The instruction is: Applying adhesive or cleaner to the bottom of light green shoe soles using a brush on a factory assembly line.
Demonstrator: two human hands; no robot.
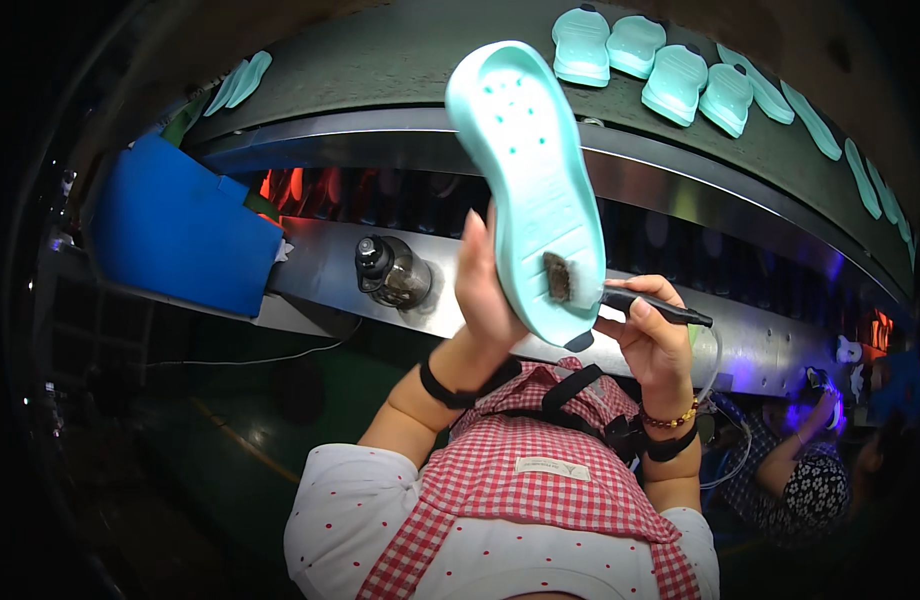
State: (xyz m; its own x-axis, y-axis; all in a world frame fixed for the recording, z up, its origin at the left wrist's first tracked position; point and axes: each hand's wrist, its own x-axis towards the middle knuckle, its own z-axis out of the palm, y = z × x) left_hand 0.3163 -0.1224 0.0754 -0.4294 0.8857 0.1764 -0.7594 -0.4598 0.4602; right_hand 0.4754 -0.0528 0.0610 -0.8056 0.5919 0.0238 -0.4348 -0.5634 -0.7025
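A mint-green shoe sole point(525, 190) is held up in front of me, tilted, with its broader, dimpled end away from me and a small dark tab at the near end. My left hand point(488, 285) grips its left edge, the fingers hidden behind it. In my right hand point(655, 335) is a brush point(670, 310) with a black handle and a thin clear tube trailing from its end. Its dark bristles lie over the inside of the sole's near end and seem to touch it. Fingers and thumb are closed around the handle.
Beyond a metal rail, a dark conveyor belt point(380, 60) carries several mint soles point(675, 82). A dark pump-top bottle point(395, 275) stands on the metal ledge point(325, 262), near a blue bin point(185, 225). Another person point(805, 470) sits at the right.
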